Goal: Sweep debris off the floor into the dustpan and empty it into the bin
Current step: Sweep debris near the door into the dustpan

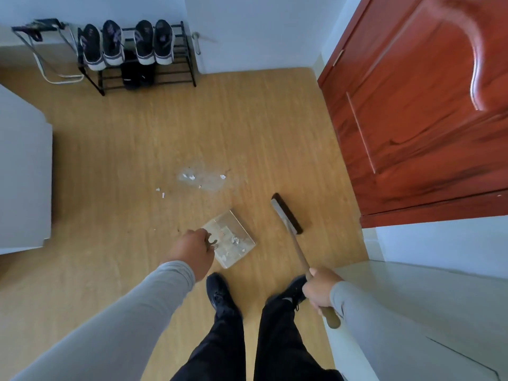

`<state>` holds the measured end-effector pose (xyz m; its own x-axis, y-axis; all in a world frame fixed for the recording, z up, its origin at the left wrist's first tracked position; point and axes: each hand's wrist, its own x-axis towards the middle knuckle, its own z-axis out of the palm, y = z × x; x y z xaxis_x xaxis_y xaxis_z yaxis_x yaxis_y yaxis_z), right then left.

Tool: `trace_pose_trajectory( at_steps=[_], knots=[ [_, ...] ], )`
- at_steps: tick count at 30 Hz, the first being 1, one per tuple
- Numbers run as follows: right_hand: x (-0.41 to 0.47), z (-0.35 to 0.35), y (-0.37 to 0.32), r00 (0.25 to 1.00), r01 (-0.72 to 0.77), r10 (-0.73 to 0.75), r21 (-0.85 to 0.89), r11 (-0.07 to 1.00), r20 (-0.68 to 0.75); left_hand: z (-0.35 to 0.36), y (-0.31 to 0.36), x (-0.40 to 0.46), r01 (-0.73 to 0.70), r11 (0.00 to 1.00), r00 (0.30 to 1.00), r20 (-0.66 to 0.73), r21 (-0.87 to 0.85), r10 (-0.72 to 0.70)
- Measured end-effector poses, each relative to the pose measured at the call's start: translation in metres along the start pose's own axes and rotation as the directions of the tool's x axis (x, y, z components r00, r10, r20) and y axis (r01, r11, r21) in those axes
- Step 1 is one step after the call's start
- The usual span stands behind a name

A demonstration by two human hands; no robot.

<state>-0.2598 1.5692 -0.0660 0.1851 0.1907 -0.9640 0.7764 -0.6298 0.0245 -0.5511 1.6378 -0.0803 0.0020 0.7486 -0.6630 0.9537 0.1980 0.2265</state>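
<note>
A clear dustpan (pixel 229 237) is held just above the wooden floor in front of my feet, with white paper scraps inside it. My left hand (pixel 193 250) grips its handle at the pan's near-left side. My right hand (pixel 320 290) is closed around the wooden handle of a broom (pixel 286 214), whose dark brush head rests on the floor right of the dustpan. Small white debris bits (pixel 189 177) and a patch of clear film lie on the floor beyond the dustpan, with two more scraps (pixel 160 191) further left. No bin is in view.
A black shoe rack (pixel 143 75) with several sneakers stands against the far wall. A metal-framed stand (pixel 46 59) is left of it. A red wooden door (pixel 417 111) fills the right side. White furniture sits at the left edge (pixel 24 174) and lower right (pixel 428 312).
</note>
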Motion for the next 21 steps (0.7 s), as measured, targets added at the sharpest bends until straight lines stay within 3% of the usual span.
trace_pose_trajectory(
  at_steps=[2,6,9,13,17,21],
  knots=[
    [-0.017,0.007,-0.001,0.998,0.064,-0.063,-0.033,0.997,0.030,-0.002,-0.001,0.004,0.005,1.000,1.000,-0.003,-0.004,-0.005],
    [-0.048,-0.026,0.026,0.972,0.005,-0.092,0.370,0.929,0.217,-0.005,-0.001,0.003,0.011,1.000,1.000,0.001,-0.014,-0.011],
    [-0.065,-0.053,0.042,0.979,-0.004,-0.090,0.461,0.887,0.182,-0.008,-0.009,-0.007,0.003,1.000,1.000,0.006,-0.021,-0.003],
    [-0.087,-0.052,0.024,0.997,0.016,-0.044,0.369,0.929,0.067,-0.017,-0.037,-0.025,0.020,0.996,1.000,-0.014,-0.085,-0.022],
    [-0.101,-0.046,-0.018,0.993,0.094,-0.080,0.161,0.983,-0.091,-0.034,-0.065,-0.043,0.091,0.966,0.993,-0.056,-0.244,-0.108],
    [-0.104,-0.056,-0.054,0.978,0.135,-0.124,0.057,0.989,-0.170,-0.040,-0.081,-0.048,0.165,0.910,0.974,-0.085,-0.380,-0.212]
  ],
)
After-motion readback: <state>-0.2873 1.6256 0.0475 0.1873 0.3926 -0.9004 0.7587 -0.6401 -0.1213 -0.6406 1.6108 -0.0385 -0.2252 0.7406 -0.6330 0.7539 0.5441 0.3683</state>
